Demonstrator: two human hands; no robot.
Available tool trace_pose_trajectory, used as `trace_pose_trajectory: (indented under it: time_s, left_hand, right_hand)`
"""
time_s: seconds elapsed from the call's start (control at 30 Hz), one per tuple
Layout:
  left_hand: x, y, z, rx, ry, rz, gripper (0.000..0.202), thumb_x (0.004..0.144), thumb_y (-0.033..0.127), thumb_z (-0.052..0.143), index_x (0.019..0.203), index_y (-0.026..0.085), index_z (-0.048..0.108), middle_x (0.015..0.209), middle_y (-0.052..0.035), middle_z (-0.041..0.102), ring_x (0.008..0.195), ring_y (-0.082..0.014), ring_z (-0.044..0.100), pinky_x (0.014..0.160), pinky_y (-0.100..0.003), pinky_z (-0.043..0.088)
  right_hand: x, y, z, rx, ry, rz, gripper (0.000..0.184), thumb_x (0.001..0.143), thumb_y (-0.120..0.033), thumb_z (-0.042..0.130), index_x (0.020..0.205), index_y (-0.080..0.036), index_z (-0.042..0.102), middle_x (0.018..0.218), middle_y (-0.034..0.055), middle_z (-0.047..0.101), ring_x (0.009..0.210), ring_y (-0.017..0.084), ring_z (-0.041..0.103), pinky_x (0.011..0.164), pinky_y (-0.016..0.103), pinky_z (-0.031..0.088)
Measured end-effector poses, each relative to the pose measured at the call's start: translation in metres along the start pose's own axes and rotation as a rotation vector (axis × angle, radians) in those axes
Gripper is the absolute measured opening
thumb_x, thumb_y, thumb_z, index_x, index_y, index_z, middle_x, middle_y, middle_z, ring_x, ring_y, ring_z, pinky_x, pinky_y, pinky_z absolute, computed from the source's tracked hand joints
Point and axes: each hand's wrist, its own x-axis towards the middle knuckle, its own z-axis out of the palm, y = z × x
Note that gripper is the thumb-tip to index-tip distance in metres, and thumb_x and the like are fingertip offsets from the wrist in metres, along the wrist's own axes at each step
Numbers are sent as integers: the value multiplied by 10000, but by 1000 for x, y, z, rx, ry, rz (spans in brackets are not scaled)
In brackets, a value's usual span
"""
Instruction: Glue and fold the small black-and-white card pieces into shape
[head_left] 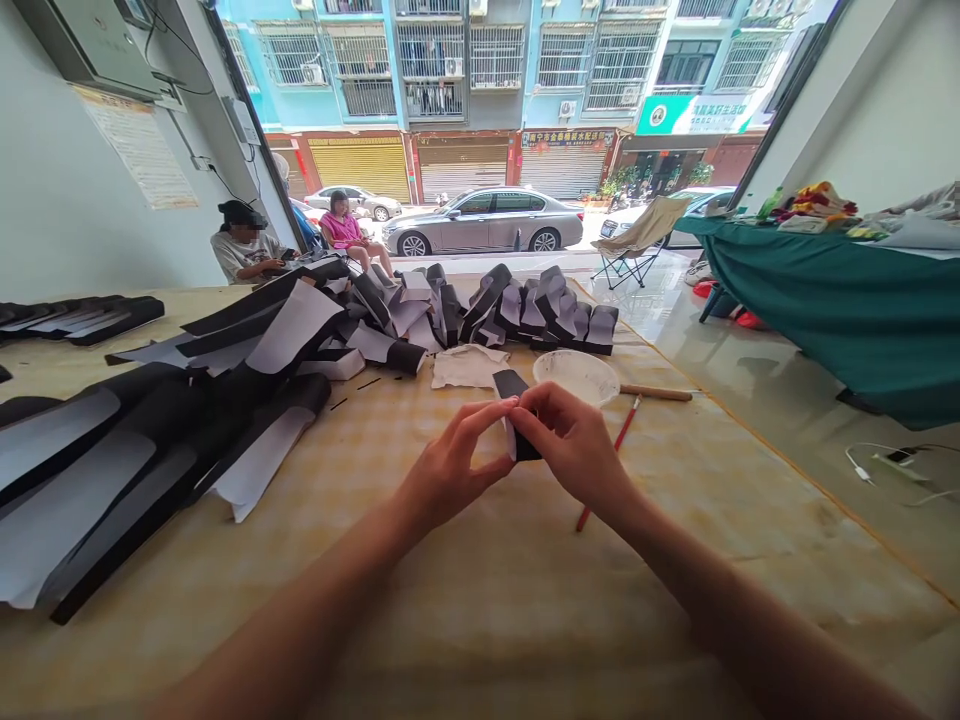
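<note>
Over the table, both hands meet at a small black piece with a white face (511, 384). My left hand (450, 460) has its thumb and fingers closed on the left edge of the piece. From the other side my right hand (577, 440) pinches the piece, its fingertips touching those of the left. The fingers hide much of the piece. Just beyond them lie a whitish round dish (577, 372) and a crumpled white cloth (471, 367). A red pencil (626, 428) lies partly behind my right wrist, and a wooden handle (658, 394) sticks out beside the dish.
Long black-and-white strips (142, 450) overlap across the table's left side. Bent pieces of the same material (480, 305) are heaped along the far edge. Two people sit beyond the table. A green-covered table (810, 300) stands at right, with a folding chair (645, 235) near it.
</note>
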Motion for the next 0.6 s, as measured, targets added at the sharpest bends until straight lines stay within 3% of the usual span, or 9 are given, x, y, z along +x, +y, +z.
trace_pose_trajectory:
  time_s: [0.1,0.17,0.27,0.6]
  left_hand:
    - [1,1,0,19,12,-3,631,758,143,674,1319,225,399,1183,-105,604,1101,-197,604,918,-348,543]
    - [2,0,-1,20,34,-20,612,761,150,677,1306,227,410,1182,-100,605,1111,-194,596,936,-360,535]
    - [4,0,-4,6,91,-50,604,749,165,698,1286,221,426,1178,-95,607,1114,-195,590,932,-369,541]
    - [10,4,-9,128,118,97,434,771,178,683,1179,204,537,1166,-100,618,1087,-193,616,943,-362,541]
  right_hand:
    - [-1,0,0,29,-1,-10,208,838,-407,576,794,-204,572,728,0,579,668,131,515,613,256,417]
    - [-2,0,0,145,-27,-7,235,844,-424,566,957,-219,547,786,5,614,738,147,565,670,272,446]
    - [-3,-1,-1,260,-95,40,422,811,-408,619,1149,-236,434,783,-12,629,754,151,596,701,286,456]
    - [0,2,-3,212,-152,68,193,782,-366,652,855,-198,592,748,-9,603,713,138,573,666,264,449]
